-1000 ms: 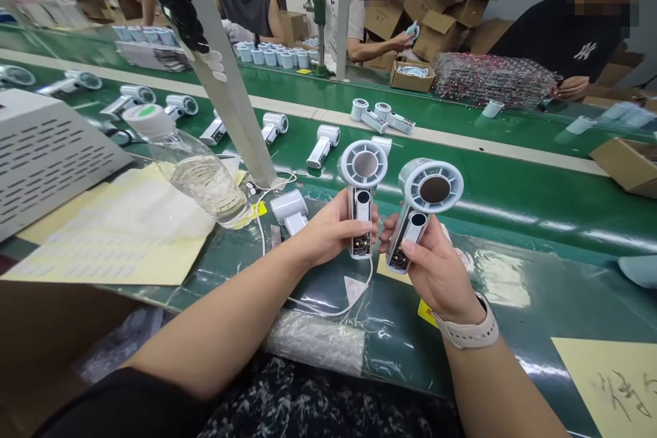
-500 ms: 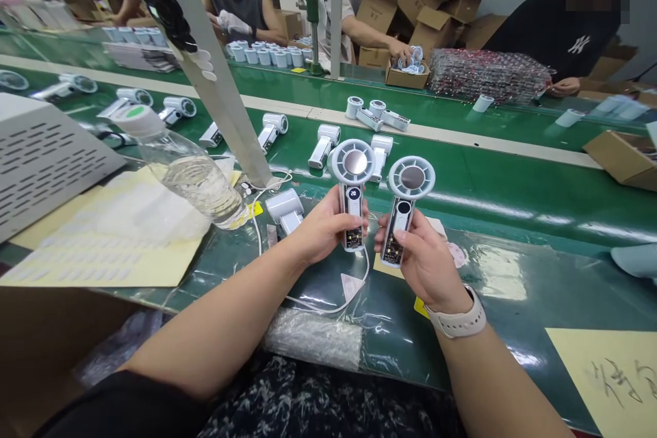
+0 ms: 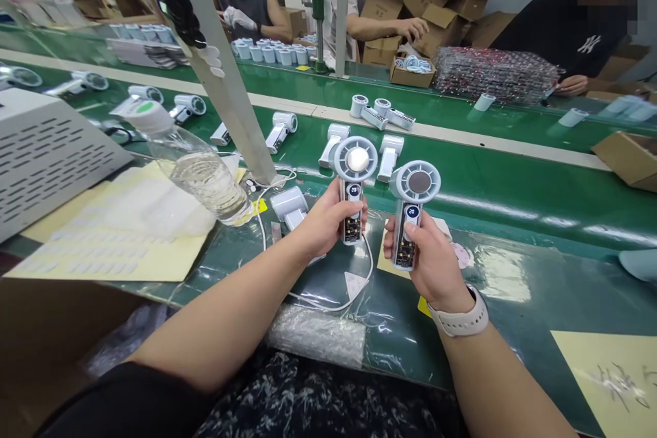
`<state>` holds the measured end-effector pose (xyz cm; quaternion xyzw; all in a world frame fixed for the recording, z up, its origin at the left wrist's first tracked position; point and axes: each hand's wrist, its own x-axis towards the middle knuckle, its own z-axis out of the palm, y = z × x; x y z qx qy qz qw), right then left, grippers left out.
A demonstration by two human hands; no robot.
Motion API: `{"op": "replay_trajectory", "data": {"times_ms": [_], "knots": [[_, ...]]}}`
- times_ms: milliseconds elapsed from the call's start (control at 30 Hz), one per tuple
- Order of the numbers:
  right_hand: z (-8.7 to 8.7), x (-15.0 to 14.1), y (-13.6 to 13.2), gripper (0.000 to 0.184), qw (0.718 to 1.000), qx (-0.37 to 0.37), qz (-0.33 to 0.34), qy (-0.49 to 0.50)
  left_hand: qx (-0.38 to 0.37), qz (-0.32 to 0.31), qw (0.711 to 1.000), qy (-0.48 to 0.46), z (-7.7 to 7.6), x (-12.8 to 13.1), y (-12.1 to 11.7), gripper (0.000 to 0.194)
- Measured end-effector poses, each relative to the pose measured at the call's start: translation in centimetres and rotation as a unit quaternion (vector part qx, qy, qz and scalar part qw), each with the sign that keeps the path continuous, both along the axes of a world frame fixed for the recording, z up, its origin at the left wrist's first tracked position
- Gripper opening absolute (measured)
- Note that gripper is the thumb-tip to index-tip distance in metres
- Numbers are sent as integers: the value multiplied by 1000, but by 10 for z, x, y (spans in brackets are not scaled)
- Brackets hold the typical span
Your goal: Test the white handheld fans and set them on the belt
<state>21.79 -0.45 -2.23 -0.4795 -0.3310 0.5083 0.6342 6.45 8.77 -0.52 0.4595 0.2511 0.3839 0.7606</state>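
Observation:
My left hand (image 3: 331, 219) is wrapped round the handle of a light-blue handheld fan (image 3: 355, 161), its thumb on the front. That fan's round display reads 20, and its circuit board shows in the open handle. A second handheld fan (image 3: 418, 185) is in my right hand (image 3: 436, 260), with the thumb just below its display, which also reads 20. Both fans are held upright, side by side and apart, faces toward me. Another fan (image 3: 290, 205) lies on the bench beside my left wrist, partly hidden by my hand.
Several fans (image 3: 282, 131) lie on the green conveyor (image 3: 513, 171) ahead. A slanted metal post (image 3: 230, 102), a tilted water bottle (image 3: 205, 178) and a vented metal box (image 3: 51, 150) stand at left. A white cable (image 3: 370, 267) loops under my hands. Co-workers sit across the belt.
The right fan's display, dark before, now shows 20. My right thumb has shifted up slightly towards it. Across the belt, a co-worker's hand has lifted from the small carton.

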Motion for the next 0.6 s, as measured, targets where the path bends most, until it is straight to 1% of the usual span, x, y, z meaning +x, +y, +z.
{"op": "replay_trajectory", "data": {"times_ms": [100, 167, 267, 367, 500, 600], "knots": [[5, -1, -3, 23, 999, 17, 32, 14, 25, -43, 998, -27, 0, -2, 0, 44], [6, -1, -5, 22, 999, 29, 44, 10, 44, -57, 997, -24, -2, -3, 1, 42], [2, 0, -3, 21, 1000, 18, 20, -4, 36, -42, 998, 1, -3, -2, 3, 39], [-1, 1, 0, 25, 1000, 1, -3, 0, 26, -36, 999, -4, -2, -1, 4, 41], [0, -1, 2, 27, 1000, -3, -7, 23, 34, -39, 999, -9, -1, -2, 4, 43], [2, -3, 2, 24, 999, -14, -9, 29, 28, -33, 999, 0, -3, -2, 5, 41]]}}
